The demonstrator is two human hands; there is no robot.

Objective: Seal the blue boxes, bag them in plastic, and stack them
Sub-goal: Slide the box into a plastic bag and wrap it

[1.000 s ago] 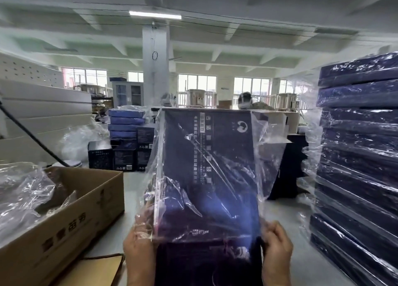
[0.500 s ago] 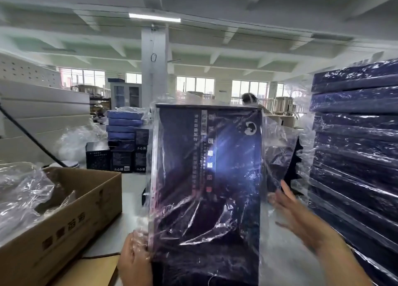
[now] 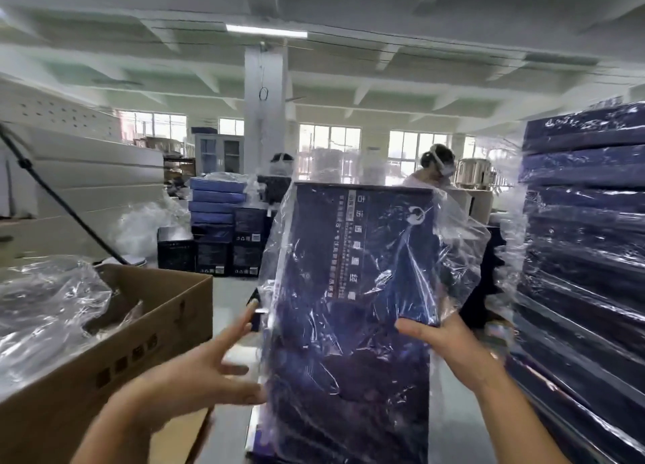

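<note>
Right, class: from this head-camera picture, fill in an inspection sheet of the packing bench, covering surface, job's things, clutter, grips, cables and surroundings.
Surface: pale grey bench top, showing between carton and box.
Job's things: dark-blue printed cardboard box upright inside a clear plastic bag; tall stack of bagged blue boxes at the right.
Clutter: open brown cardboard carton at the left, holding crumpled clear plastic bags.
Grips: left hand spread, at the bag's left side; right hand grips the box's right edge, thumb in front.
Cables: black cable or strap slanting at the left; cannot tell which.
Surroundings: white pillar, piled blue flat boxes, a person behind.
</note>
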